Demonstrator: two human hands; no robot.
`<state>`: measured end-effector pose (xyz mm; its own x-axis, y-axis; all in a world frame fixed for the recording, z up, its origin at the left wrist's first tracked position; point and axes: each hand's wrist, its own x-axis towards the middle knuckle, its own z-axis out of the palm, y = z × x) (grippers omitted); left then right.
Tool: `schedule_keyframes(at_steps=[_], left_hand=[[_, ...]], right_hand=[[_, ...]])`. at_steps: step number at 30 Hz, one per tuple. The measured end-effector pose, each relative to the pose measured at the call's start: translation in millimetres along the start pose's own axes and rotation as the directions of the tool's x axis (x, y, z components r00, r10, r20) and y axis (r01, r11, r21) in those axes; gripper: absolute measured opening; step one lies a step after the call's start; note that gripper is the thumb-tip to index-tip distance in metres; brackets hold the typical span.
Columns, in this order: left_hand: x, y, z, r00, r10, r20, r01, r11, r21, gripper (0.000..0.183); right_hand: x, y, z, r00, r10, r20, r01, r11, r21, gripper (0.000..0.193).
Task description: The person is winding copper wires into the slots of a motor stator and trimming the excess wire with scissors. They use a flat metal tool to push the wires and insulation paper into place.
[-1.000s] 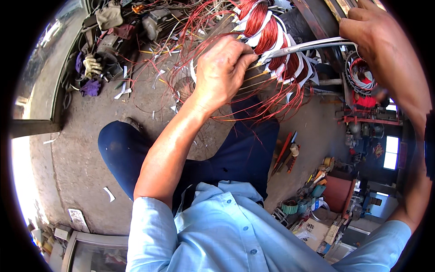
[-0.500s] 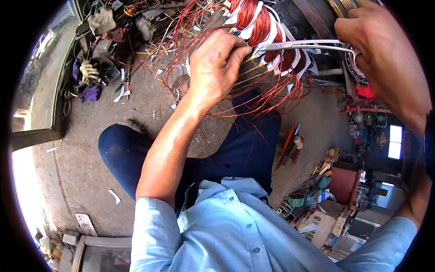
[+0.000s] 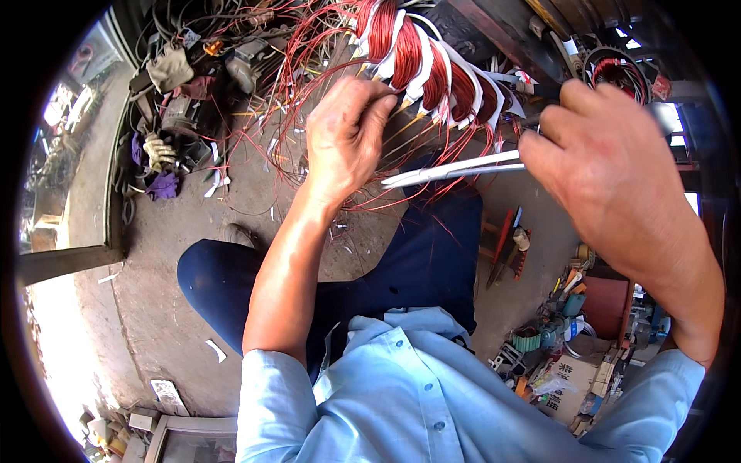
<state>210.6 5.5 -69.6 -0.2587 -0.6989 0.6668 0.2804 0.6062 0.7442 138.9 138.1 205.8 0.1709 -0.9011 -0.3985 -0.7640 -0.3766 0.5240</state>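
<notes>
Coils of red enamelled copper wire (image 3: 407, 52), parted by white insulating paper (image 3: 425, 68), form a ring of windings at the top. My left hand (image 3: 343, 127) is closed in a pinch at the near-left edge of the windings; what lies between thumb and finger is hidden. Loose red wire ends (image 3: 297, 85) trail around it. My right hand (image 3: 610, 147) is closed around long, slim metal scissors (image 3: 455, 169), their handle rings hidden in the fist. Their tips point left, below the coils and clear of them, above my right leg.
Wires, a glove (image 3: 157, 153) and metal parts clutter the floor at the far left. Red-handled tools (image 3: 505, 243) lie right of my knee. Boxes and a green-blue motor part (image 3: 526, 339) stand at lower right. Paper scraps (image 3: 215, 351) dot the concrete floor.
The scissors have come away from the coils; my right hand has moved nearer and to the left with them. My left hand stays pinched by the windings, and the whole view has shifted slightly.
</notes>
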Motion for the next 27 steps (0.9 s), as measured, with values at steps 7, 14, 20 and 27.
schedule_keyframes(at_steps=[7, 14, 20, 27], left_hand=[[-12, 17, -4, 0.994, 0.104, 0.01, -0.104, 0.976, 0.192, 0.016], [-11, 66, 8, 0.983, -0.024, 0.184, -0.079, 0.843, 0.532, 0.063], [6, 60, 7, 0.982, 0.019, 0.187, -0.11, 0.867, 0.486, 0.029], [0, 53, 9, 0.95, 0.173, 0.261, -0.294, 0.782, 0.55, 0.044]], right_hand=[[-101, -35, 109, 0.921, 0.389, -0.034, -0.27, 0.698, 0.663, 0.023], [-58, -190, 238, 0.603, 0.79, 0.109, 0.171, -0.262, 0.95, 0.021], [1, -212, 213, 0.508, 0.861, 0.02, 0.585, -0.362, 0.726, 0.03], [48, -159, 187, 0.32, 0.923, -0.214, 0.738, -0.101, 0.667, 0.043]])
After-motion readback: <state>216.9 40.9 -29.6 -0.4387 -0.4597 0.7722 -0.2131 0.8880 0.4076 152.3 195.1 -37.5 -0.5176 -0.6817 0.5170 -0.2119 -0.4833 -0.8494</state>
